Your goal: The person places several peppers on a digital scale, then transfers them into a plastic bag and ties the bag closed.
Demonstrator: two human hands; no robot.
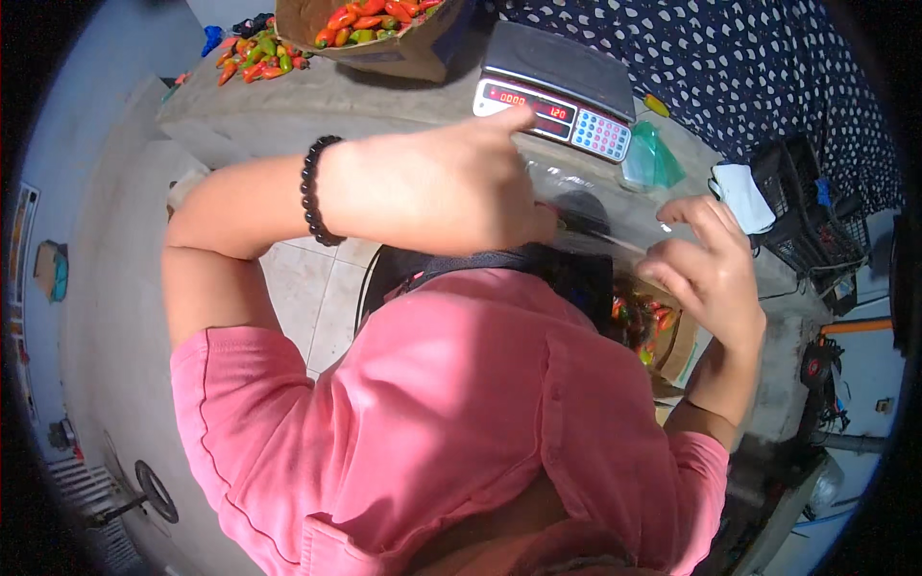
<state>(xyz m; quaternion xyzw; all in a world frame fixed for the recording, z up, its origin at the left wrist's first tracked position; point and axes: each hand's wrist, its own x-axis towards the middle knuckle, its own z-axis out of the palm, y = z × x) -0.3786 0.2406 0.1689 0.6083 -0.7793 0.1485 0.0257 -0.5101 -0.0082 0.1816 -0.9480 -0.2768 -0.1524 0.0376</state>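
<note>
My left hand (446, 187), with a black bead bracelet (311, 191) at the wrist, is in front of the scale with its fingers curled. A piece of clear plastic film (565, 176), seemingly a bag, shows as glints and streaks at those fingers and stretches rightward. My right hand (702, 263) is raised at the right with bent fingers. The film runs towards its thumb, but its grip on it is unclear. Beyond my hands, a digital scale (558, 79) with lit red digits and a keypad stands on the concrete counter (403, 108).
A cardboard box of red and green peppers (432, 61) stands beside loose peppers (263, 57). Right of the scale lie a green plastic bag (652, 162) and a yellow pepper (656, 105). Black crates (807, 201) bear a white cloth or paper (745, 198). Below is another pepper box (681, 345).
</note>
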